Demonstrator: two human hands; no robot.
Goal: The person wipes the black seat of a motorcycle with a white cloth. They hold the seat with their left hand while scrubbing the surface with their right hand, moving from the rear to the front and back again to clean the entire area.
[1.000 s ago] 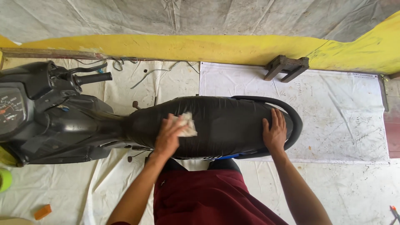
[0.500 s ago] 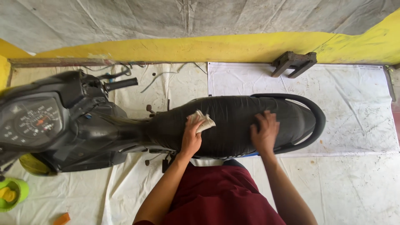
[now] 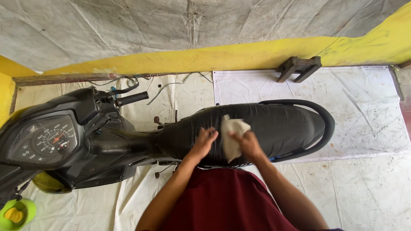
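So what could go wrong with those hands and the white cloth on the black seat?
1. The white cloth lies under the right hand near the seat's close edge, so it might slide off onto the floor sheet.
2. The left hand presses bare on the seat and may smudge it.

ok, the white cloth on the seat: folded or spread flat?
Loosely folded: the white cloth lies crumpled on the black seat, its edge under the right hand.

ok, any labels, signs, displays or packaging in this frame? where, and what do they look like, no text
Instrument cluster: far left on the scooter's handlebar housing, rounded black panel, white dial markings, orange needle.
Printed sheet: floor beyond the seat, large white rectangle, faint print, scuffed.
No packaging visible.
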